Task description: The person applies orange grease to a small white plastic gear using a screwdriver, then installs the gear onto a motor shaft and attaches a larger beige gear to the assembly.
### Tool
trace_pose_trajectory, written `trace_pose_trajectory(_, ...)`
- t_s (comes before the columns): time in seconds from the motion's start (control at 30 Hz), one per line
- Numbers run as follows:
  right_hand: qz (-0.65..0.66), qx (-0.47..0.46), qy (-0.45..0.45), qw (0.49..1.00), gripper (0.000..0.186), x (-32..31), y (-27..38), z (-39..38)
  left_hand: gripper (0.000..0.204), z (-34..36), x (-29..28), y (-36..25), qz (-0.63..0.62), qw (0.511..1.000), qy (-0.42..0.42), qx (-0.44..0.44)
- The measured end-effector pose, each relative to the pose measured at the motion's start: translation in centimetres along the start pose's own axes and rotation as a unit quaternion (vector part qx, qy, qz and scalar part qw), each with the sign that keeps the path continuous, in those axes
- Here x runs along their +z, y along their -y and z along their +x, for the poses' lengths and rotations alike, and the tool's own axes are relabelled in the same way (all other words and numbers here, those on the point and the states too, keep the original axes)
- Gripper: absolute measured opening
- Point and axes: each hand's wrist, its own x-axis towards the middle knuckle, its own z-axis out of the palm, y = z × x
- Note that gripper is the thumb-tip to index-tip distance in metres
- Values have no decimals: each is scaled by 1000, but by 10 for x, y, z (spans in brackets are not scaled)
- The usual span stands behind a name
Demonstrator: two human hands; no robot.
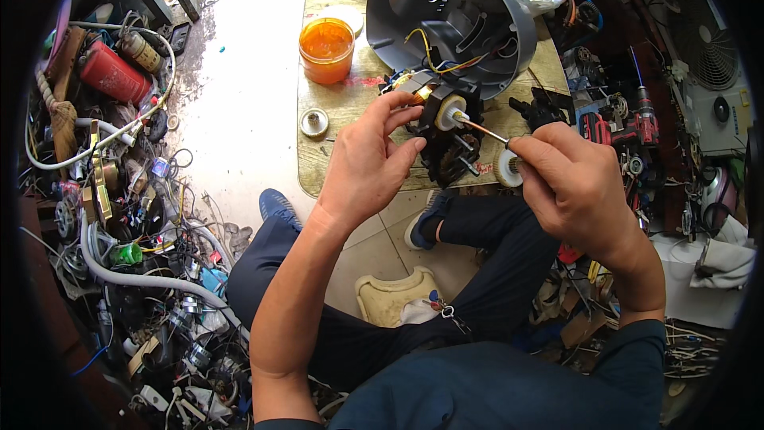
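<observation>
On the wooden table stands a black motor and gear assembly (446, 147), with copper windings, metal shafts and a white gear (451, 112) facing me. My left hand (378, 147) grips its left side, thumb and fingers curled at the housing. In my right hand (569, 179) is a thin screwdriver-like tool (484, 130) with a coppery shaft, pinched between thumb and fingers. Its tip touches the middle of the white gear. Another pale gear (508, 168) lies by my right knuckles, partly hidden. A small gear (314, 122) rests left of the assembly.
Behind the assembly lies a large grey appliance shell (454, 16) with loose wires. A tub of orange grease (327, 52) stands on the table (318, 163). Cluttered parts and hoses fill the left floor; a red drill (645, 123) lies at right. A stool (390, 296) sits between my legs.
</observation>
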Motion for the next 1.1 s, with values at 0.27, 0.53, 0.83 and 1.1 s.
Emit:
trace_pose_trajectory(0.27,14,0,-7,1000,24,-11,3,7,53,-1,0,3,-2,1000,-4,5)
trace_pose_trajectory(0.53,41,24,20,999,20,-4,2,3,53,1,-1,2,12,1000,15,8)
trace_pose_trajectory(0.83,149,52,-46,986,15,-6,2,60,52,0,-2,1,5,1000,15,-8)
trace_pose_trajectory(1.1,54,35,24,998,25,54,-18,175,65,-1,-28,-14,54,998,-2,-24)
